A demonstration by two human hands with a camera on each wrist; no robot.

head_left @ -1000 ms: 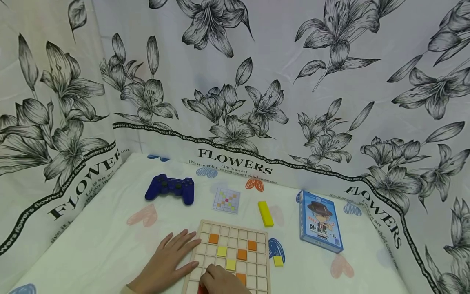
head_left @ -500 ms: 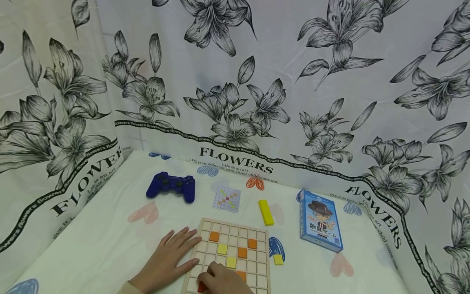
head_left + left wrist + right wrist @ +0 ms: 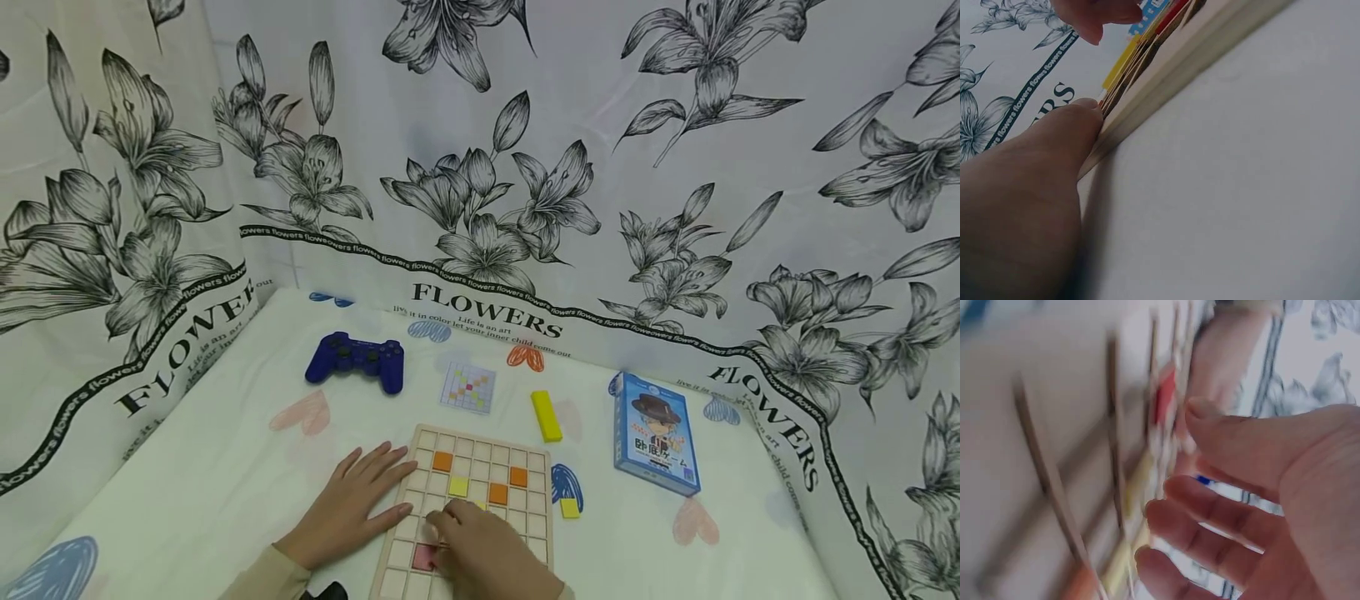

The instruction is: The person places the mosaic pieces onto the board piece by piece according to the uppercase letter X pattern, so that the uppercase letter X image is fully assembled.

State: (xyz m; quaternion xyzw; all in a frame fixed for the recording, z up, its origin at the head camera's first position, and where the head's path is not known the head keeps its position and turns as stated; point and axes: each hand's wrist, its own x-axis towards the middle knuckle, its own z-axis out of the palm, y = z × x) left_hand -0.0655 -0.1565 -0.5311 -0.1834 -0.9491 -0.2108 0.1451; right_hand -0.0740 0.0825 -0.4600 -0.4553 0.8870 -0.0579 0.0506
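A wooden grid board (image 3: 480,451) lies on the white cloth in the head view. My left hand (image 3: 351,507) rests along its left edge, fingers spread, with the thumb touching the frame. Over the lower part of the board is my right hand (image 3: 487,546), its fingers loosely bent. The right wrist view shows a gap between thumb and fingertips (image 3: 1163,515), with nothing held. A red tile (image 3: 424,557) sits in a cell just left of the right hand. Orange tiles (image 3: 442,461) and a yellow tile (image 3: 459,486) occupy cells higher up. The right hand partly hides another yellow tile and the lower cells.
Behind the board lie a card with a coloured grid pattern (image 3: 468,387), a yellow bar (image 3: 547,416) and a blue game controller (image 3: 356,361). To the right are a loose yellow tile (image 3: 570,507) and a blue box (image 3: 656,433). A flowered curtain (image 3: 480,208) borders the cloth.
My right hand has moved up and right off the red tile, which now shows in its cell. The left hand keeps its place on the board's edge. The head view has tilted slightly down.
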